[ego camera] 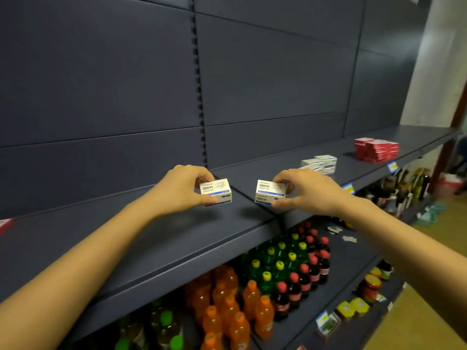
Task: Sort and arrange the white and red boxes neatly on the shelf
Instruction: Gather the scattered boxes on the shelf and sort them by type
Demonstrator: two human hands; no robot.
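My left hand (180, 189) grips a small white box with a blue stripe (217, 192) just above the dark shelf (151, 248). A second white box of the same kind (269, 192) is held in my right hand (307, 192), a short gap to the right of the first. Further right on the same shelf sits a small group of white boxes (321, 164). Beyond them stands a stack of red boxes (376, 150). A red-edged box (5, 224) shows at the far left edge of the shelf.
Below the shelf are rows of orange bottles (227, 304), green bottles (275, 263) and dark red-capped bottles (308, 269). Lower right shelves hold jars and small packs (369, 289). Price tags (393, 166) hang on the shelf edge. A dark back panel (252, 84) rises behind.
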